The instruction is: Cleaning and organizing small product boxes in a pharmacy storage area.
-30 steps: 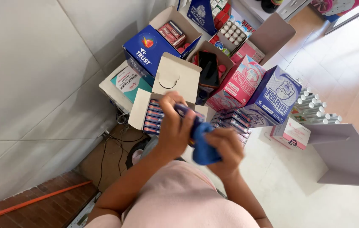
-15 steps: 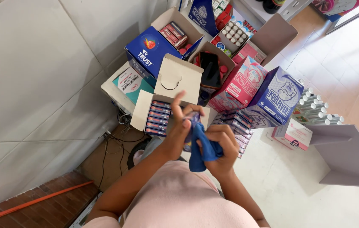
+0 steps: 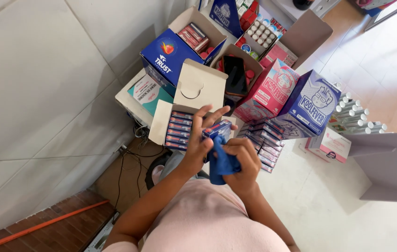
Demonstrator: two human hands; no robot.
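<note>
My left hand [image 3: 201, 135] holds a small blue and red carton [image 3: 217, 129] by its end, fingers spread over it. My right hand [image 3: 242, 161] grips a blue cloth [image 3: 220, 163] and presses it against the carton's underside. Both hands hover just in front of an open white box [image 3: 162, 122] filled with a row of similar small cartons [image 3: 179, 129]. More of these cartons [image 3: 263, 141] lie stacked to the right of my hands.
Open cardboard boxes crowd the floor ahead: a blue box [image 3: 168, 57], a pink box [image 3: 273, 88], a purple-blue box [image 3: 312, 103] and a box of small bottles [image 3: 262, 31]. White bottles [image 3: 356, 115] stand at right. Cables [image 3: 133, 154] lie by the tiled wall [image 3: 44, 79].
My hands shifted slightly left and nearer the white box. The left fingers have spread over the carton, and the cloth has gone from covering the carton to under it.
</note>
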